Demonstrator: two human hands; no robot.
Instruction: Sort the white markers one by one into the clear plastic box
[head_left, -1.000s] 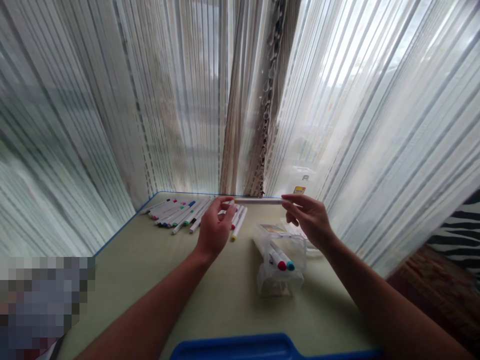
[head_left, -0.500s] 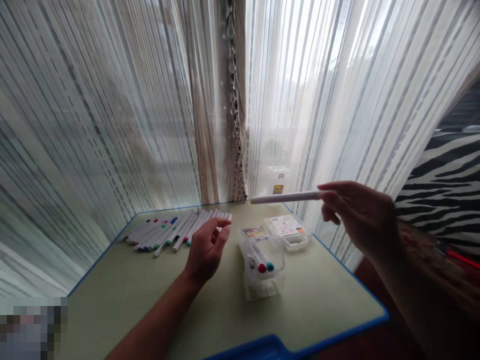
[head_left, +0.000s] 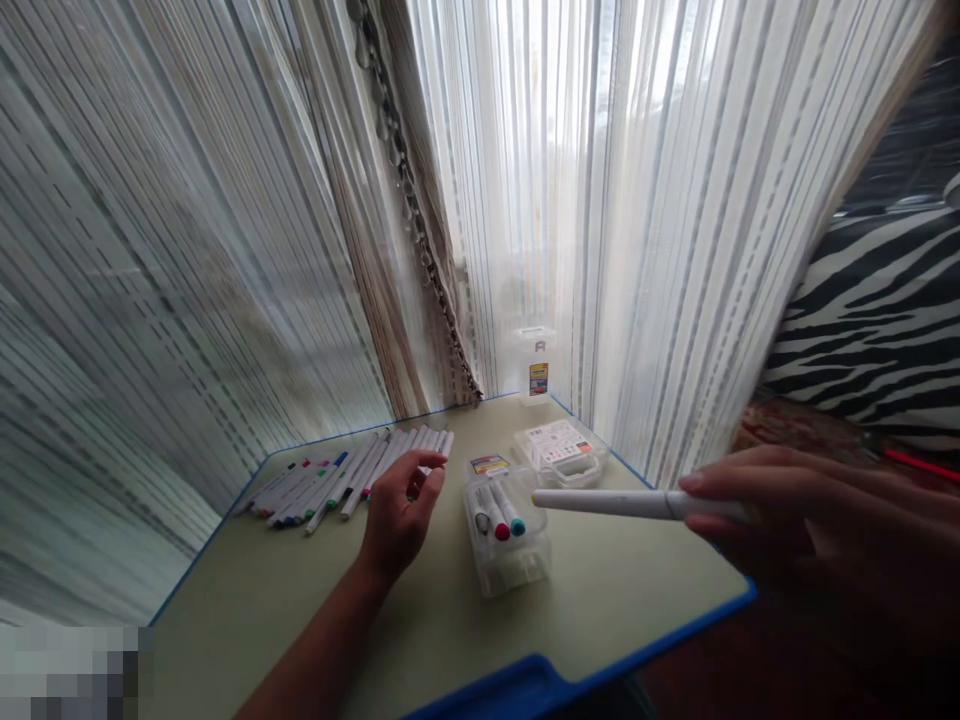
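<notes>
At the right, my right hand (head_left: 817,520) is closed on the back end of a white marker (head_left: 607,503). The marker's yellow-tipped end points left, in front of an open clear plastic case (head_left: 514,572). Inside that case lie several white markers, with a red end (head_left: 502,532) and a teal end (head_left: 517,527) facing me. My left hand (head_left: 401,515) hovers left of the case, fingers loosely curled, a gap between thumb and fingers and nothing visible in it. Just beyond it, a row of white markers (head_left: 364,470) with coloured ends lies on the table.
A second clear case (head_left: 561,450) with a printed label lies behind the open one. Farther back stands an upright clear container (head_left: 537,385). The pale green table (head_left: 607,610) has a blue rim. Striped string curtains (head_left: 225,230) hang behind; zebra-patterned fabric (head_left: 870,300) is at right.
My right hand has come nearer and lower with the marker, moving right in view. My left hand stays nearly in place. The view has tilted and shifted slightly.
</notes>
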